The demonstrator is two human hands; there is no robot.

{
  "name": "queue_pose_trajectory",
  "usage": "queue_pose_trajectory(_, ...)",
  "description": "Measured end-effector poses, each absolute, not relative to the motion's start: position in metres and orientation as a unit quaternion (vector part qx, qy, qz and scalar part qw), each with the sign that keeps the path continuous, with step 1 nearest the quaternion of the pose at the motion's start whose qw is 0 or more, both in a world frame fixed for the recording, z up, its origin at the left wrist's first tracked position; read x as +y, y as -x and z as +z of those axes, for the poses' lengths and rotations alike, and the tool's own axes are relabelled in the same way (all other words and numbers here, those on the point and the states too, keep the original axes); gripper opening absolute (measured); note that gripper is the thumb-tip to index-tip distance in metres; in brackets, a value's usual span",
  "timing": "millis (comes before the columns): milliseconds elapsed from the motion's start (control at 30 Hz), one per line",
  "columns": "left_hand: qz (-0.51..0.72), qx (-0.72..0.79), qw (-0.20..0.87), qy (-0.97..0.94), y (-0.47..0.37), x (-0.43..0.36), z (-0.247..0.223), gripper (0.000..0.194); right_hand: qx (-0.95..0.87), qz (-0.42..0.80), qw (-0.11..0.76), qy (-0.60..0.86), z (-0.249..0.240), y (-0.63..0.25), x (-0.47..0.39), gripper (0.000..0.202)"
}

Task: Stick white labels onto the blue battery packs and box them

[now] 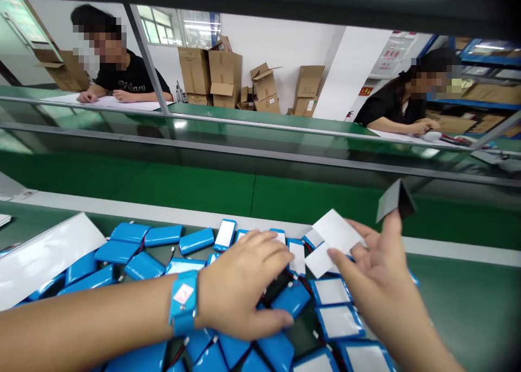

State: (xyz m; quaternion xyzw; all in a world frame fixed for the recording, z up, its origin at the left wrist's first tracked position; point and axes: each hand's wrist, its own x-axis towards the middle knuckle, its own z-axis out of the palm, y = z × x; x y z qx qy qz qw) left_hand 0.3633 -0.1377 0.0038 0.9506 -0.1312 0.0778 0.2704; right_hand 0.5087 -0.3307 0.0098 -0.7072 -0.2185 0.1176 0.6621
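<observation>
My left hand [248, 280], with a blue wrist strap [184, 302], is spread palm down over a crowd of blue-wrapped battery packs [290, 300]. Its thumb stands apart and its fingers stretch forward; whether the fingertips press on a pack is hidden. In my right hand [380, 269], thumb and fingers pinch thin white rectangular pieces [337, 232], overlapping at an angle. A folded grey piece [389, 200] sits on a raised fingertip of that hand. Below it, several packs carry a white rectangle [340, 321] on top. Short dark and red leads with white plugs show between packs.
A large white sheet [49, 261] lies over packs at the left. Beyond the bench edge runs a green belt [195, 190] with metal rails [244, 151]. Two people [130, 79] sit across it. Cardboard boxes [226, 71] are stacked by the far wall.
</observation>
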Motion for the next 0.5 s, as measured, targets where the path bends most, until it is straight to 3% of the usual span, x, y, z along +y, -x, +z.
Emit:
queue_pose_trajectory(100, 0.139, -0.126, 0.259, -0.948, -0.353, -0.130, 0.015, 0.029, -0.192, 0.171, 0.677, 0.689, -0.004, -0.468, -0.333, 0.106)
queue_pose_trajectory(167, 0.161, -0.145, 0.253, -0.943, -0.344, -0.130, 0.015, 0.018, -0.186, 0.186, 0.678, 0.686, -0.013, -0.451, -0.334, 0.107)
queue_pose_trajectory(267, 0.137, -0.195, 0.228, -0.944, -0.334, -0.136, 0.004, 0.026, -0.201, 0.169, 0.664, 0.700, -0.024, -0.438, -0.333, 0.102)
queue_pose_trajectory(367, 0.086, -0.220, 0.186, -0.954, -0.331, -0.141, -0.012, 0.051, -0.224, 0.144, 0.630, 0.729, -0.032, -0.435, -0.332, 0.095)
queue_pose_trajectory(500, 0.074, -0.218, 0.157, -0.960, -0.333, -0.141, -0.024, 0.063, -0.362, 0.057, 0.488, 0.792, -0.042, -0.436, -0.335, 0.079)
